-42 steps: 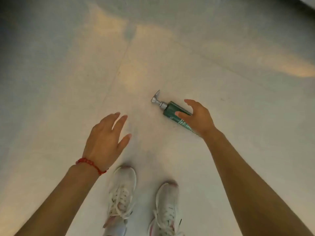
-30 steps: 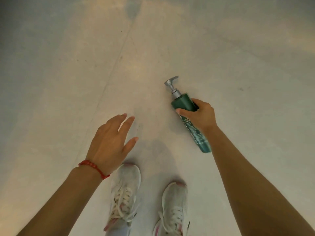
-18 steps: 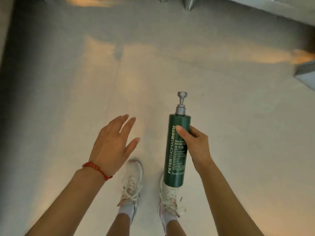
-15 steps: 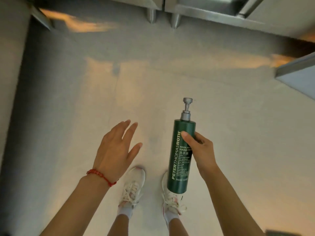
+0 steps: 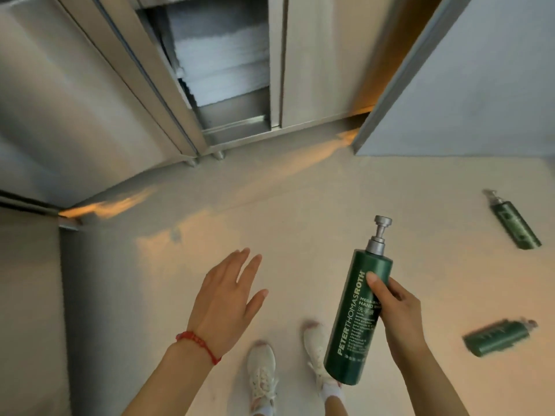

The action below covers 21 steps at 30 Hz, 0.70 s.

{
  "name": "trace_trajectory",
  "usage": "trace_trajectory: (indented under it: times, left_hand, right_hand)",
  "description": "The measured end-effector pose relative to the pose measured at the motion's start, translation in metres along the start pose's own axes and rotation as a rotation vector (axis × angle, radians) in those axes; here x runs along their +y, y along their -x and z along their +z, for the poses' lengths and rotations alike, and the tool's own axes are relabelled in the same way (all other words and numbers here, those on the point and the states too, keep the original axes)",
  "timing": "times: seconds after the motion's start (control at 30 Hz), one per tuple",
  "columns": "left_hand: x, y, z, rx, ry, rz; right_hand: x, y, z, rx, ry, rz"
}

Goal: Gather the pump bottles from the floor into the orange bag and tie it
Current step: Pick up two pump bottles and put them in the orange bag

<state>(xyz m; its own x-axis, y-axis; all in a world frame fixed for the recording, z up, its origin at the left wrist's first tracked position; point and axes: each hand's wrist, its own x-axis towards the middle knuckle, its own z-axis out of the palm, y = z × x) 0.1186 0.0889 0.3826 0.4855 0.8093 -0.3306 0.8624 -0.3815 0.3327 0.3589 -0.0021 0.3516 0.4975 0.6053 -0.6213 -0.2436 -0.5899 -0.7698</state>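
Note:
My right hand [image 5: 396,313] grips a tall dark green pump bottle [image 5: 354,319] with a silver pump head, held nearly upright above my shoes. My left hand [image 5: 226,298] hovers to its left, fingers spread and holding nothing; a red bead bracelet circles its wrist. A second green pump bottle [image 5: 515,225] lies on the floor at the far right, and a third green pump bottle [image 5: 498,337] lies on its side nearer, at the right edge. No orange bag is in view.
Metal cabinets [image 5: 228,70] on short legs line the far side, with one door [image 5: 444,76] swung open at the upper right. A metal panel [image 5: 27,295] stands along the left. My white shoes [image 5: 261,370] stand on the pale floor [image 5: 300,205].
My right hand took the green bottle off the floor and raised it upright. The view tilted up and right, bringing the cabinets and two more bottles into sight. My left hand stayed spread.

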Motion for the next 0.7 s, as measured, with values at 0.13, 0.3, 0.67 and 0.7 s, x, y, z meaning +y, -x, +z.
trace_trajectory:
  times: [0.13,0.3,0.67,0.7]
  left_hand:
    - [0.048,-0.010,-0.017,-0.042,-0.075,0.156]
    - [0.131,-0.016,-0.010,-0.057,-0.104,0.358]
    - [0.342,0.017,0.065,-0.257,-0.178,0.663]
    - [0.359,0.021,0.073,-0.271,-0.176,0.678]
  right_hand:
    - [0.004,0.034,-0.045,0.154,-0.139,0.014]
    - [0.023,0.072,-0.114,0.340,-0.289,0.040]
    - [0.095,0.156,-0.300,0.667,-0.538,0.099]
    - [0.102,0.163,-0.316,0.688,-0.554,0.107]
